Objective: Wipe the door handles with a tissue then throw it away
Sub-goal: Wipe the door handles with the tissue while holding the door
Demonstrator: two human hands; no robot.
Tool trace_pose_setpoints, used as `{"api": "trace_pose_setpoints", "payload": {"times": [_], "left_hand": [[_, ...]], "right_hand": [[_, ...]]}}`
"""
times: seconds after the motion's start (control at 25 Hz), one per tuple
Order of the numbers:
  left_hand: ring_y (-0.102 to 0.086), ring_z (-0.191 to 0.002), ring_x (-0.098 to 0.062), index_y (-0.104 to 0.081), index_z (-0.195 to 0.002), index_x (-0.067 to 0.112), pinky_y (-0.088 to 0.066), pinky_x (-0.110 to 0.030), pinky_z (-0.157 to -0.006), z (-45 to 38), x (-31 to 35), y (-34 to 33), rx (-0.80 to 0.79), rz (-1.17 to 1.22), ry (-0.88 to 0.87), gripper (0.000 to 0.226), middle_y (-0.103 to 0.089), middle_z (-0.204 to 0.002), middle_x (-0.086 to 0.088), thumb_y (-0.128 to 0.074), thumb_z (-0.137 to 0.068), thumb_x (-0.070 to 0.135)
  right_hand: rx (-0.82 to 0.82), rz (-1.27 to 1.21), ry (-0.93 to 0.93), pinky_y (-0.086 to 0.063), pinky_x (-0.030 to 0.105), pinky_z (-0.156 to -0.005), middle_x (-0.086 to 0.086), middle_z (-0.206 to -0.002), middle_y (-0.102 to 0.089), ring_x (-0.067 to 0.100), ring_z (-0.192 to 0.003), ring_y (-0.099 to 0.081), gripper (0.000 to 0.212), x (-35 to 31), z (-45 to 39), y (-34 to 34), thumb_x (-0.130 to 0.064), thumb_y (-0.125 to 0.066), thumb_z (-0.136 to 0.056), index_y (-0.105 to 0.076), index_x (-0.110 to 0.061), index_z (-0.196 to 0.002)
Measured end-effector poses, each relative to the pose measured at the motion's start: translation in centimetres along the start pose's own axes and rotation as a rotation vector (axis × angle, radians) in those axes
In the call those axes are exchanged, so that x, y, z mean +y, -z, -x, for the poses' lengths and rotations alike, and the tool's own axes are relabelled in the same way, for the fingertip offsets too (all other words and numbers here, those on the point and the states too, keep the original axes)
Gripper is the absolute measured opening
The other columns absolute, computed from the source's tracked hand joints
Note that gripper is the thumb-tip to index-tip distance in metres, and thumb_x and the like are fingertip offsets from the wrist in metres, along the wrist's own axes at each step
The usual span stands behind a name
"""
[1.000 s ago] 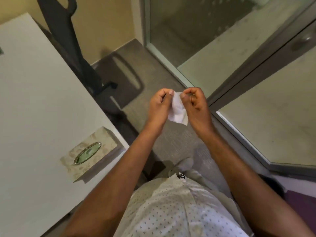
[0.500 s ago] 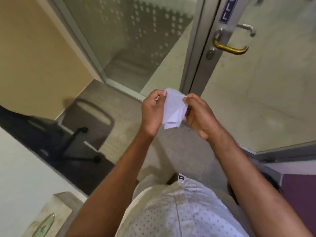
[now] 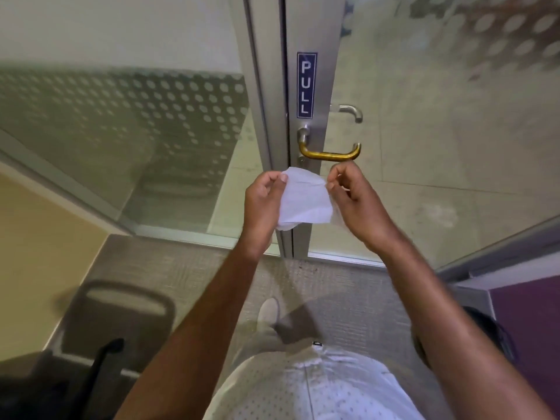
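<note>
Below two door handles point(image 3: 328, 154), two hands point(image 3: 263, 204) stretch one tissue point(image 3: 304, 201).

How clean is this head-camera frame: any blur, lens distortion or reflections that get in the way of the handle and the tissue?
Head view: the brass handle, PULL sign and tissue are sharp; the chair at lower left is smeared; wide-angle bending bows the floor lines; the glass panel carries soft reflections, but no glare covers either hand.

Tissue point(image 3: 304, 201) covering door frame point(image 3: 315, 86) below brass handle point(image 3: 330, 154); outer silver handle point(image 3: 351, 112) half-hidden; chair point(image 3: 100, 334) blurred, cropped.
</note>
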State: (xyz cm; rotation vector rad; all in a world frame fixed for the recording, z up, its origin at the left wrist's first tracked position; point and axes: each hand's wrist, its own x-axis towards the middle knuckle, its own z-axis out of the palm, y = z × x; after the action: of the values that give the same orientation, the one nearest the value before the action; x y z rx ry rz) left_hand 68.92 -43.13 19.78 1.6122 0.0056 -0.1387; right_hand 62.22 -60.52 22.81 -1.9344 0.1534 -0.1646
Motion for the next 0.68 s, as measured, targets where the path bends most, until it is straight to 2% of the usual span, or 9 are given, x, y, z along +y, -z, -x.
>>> {"api": "trace_pose_setpoints", "payload": {"times": [0.08,0.16,0.32,0.44,0.52,0.56,0.64,0.68], "left_hand": [[-0.069,-0.083,-0.014,-0.07,-0.085,0.036,-0.05,-0.033,-0.07,-3.6,0.3,-0.3,-0.053,-0.014,-0.003,0.024,-0.075,-0.088,0.005,-0.064,-0.106,0.025],[-0.068,-0.087,-0.016,-0.068,-0.088,0.033,-0.05,-0.036,-0.076,-7.2,0.2,-0.4,-0.092,-0.038,-0.007,0.022,-0.075,-0.092,0.001,-0.064,-0.106,0.02],[-0.066,-0.084,-0.014,-0.064,-0.091,0.032,-0.05,-0.034,-0.079,-12.5,-0.2,-0.4,-0.152,-0.107,-0.043,0.023,-0.074,-0.093,-0.003,-0.063,-0.106,0.014],[-0.066,-0.075,-0.005,-0.062,-0.091,0.034,-0.05,-0.025,-0.072,-14.4,-0.8,-0.3,-0.205,-0.177,-0.067,0.024,-0.073,-0.085,0.003,-0.064,-0.105,0.015],[-0.066,-0.072,0.004,-0.061,-0.091,0.036,-0.049,-0.014,-0.068,-15.0,-1.4,-0.2,-0.224,-0.241,-0.113,0.025,-0.072,-0.082,0.013,-0.065,-0.105,0.016],[-0.068,-0.071,0.002,-0.063,-0.093,0.035,-0.05,-0.013,-0.067,-15.3,-1.7,-0.1,-0.23,-0.274,-0.141,0.021,-0.072,-0.082,0.014,-0.065,-0.105,0.017],[-0.072,-0.075,-0.012,-0.068,-0.106,0.023,-0.06,-0.027,-0.07,-15.7,-2.2,0.2,-0.255,-0.333,-0.176,0.004,-0.076,-0.087,0.005,-0.065,-0.106,0.02],[-0.075,-0.079,-0.018,-0.069,-0.112,0.018,-0.063,-0.035,-0.074,-15.9,-2.2,0.4,-0.264,-0.368,-0.186,0.008,-0.078,-0.092,-0.001,-0.065,-0.106,0.021]], "right_hand": [[0.067,0.169,0.028,-0.04,0.017,-0.072,-0.006,-0.098,-0.06,0.006,-0.086,-0.054,0.029,-0.3,-2.8,-0.2,-0.005,-0.046,-0.103,-0.062,-0.029,-0.095],[0.156,0.324,0.003,-0.042,0.015,-0.08,-0.001,-0.107,-0.06,0.011,-0.096,-0.058,0.033,-0.8,-5.2,-1.2,-0.002,-0.046,-0.1,-0.07,-0.024,-0.101],[0.278,0.668,-0.088,-0.051,0.04,-0.085,0.009,-0.112,-0.06,0.03,-0.1,-0.062,0.028,-1.2,-9.1,-4.0,-0.013,-0.05,-0.098,-0.071,-0.016,-0.115],[0.411,0.98,-0.15,-0.043,0.044,-0.09,0.007,-0.115,-0.061,0.033,-0.105,-0.058,0.028,-1.2,-10.8,-6.2,-0.031,-0.051,-0.098,-0.072,-0.018,-0.111],[0.509,1.085,-0.178,-0.038,0.047,-0.101,0.005,-0.121,-0.06,0.031,-0.111,-0.053,0.03,-1.0,-11.5,-7.9,-0.04,-0.052,-0.097,-0.072,-0.02,-0.106],[0.542,1.111,-0.189,-0.034,0.049,-0.104,0.005,-0.122,-0.058,0.031,-0.113,-0.051,0.03,-0.9,-11.8,-8.7,-0.043,-0.054,-0.096,-0.072,-0.021,-0.105],[0.576,1.154,-0.233,-0.029,0.046,-0.103,0.006,-0.119,-0.057,0.031,-0.112,-0.049,0.03,-0.6,-12.4,-10.0,-0.044,-0.057,-0.095,-0.072,-0.021,-0.107],[0.584,1.171,-0.261,-0.029,0.045,-0.1,0.007,-0.116,-0.056,0.031,-0.109,-0.049,0.029,-0.6,-12.8,-10.3,-0.043,-0.058,-0.095,-0.07,-0.02,-0.108]]}}
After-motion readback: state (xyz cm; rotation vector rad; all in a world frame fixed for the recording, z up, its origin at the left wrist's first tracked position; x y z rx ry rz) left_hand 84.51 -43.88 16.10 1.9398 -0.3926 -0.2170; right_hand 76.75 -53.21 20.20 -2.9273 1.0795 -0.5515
